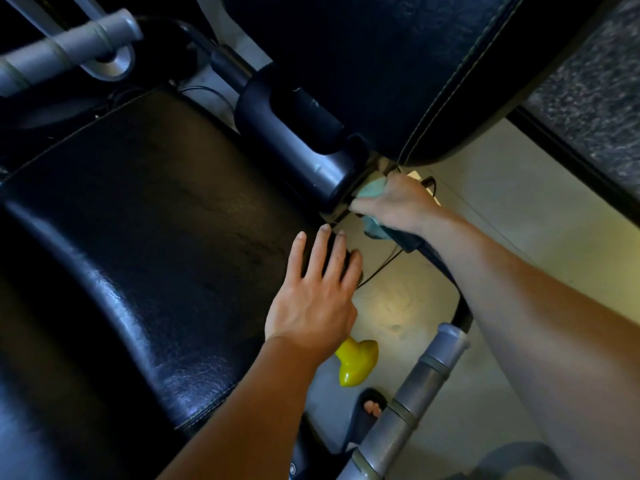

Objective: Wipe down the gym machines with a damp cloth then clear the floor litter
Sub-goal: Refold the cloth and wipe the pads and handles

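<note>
Cloth (372, 192), pale teal, bunched in the right hand (403, 202); fingers curl round it and press it into the joint where the seat pad (156, 220) meets the frame, under the lower edge of the back pad (398, 74). A tail of cloth hangs out at the hand's 7 o'clock.

Left hand (311, 292) lies flat, fingers spread and straight, on the seat pad's corner at 8 o'clock from the cloth; holds nothing, likely bracing.

Thin black cable (388, 261) runs just below the right hand, between both hands.

Risks, as judged:
- Hanging tail could catch the cable and drag it on the next stroke.
- Joint is tight and dark; knuckles may scrape the frame, grime may stay in the crease.
- Glossy pad: braced palm could slip if damp.
- Grey handle (419, 393) sits at 5 o'clock, close under the right forearm; a quick pull-back may knock it.
- Yellow object (356, 362) on the floor (519, 237), 6 o'clock, beside a sandalled foot: trip hazard.
</note>
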